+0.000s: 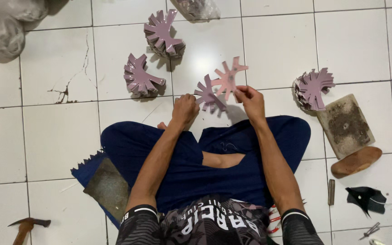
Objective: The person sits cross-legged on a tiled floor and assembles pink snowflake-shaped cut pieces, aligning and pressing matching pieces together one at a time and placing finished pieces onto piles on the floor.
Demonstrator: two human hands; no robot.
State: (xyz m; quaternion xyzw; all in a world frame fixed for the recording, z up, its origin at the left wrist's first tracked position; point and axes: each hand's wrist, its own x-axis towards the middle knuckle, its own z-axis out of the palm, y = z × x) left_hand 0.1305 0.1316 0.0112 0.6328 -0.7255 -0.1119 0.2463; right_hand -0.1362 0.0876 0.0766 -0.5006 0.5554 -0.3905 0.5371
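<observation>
Hammer [26, 225] lies far left on the tile floor [60, 136]. Your left hand [184, 110] is fisted round one mauve cutout [208, 95]; your right hand [252, 100] pinches a pinker cutout [228, 78], edges overlapping above your lap. You look mid-pairing. Next calls for lining up the prongs squarely. Stacks [312, 88] wait right.
</observation>
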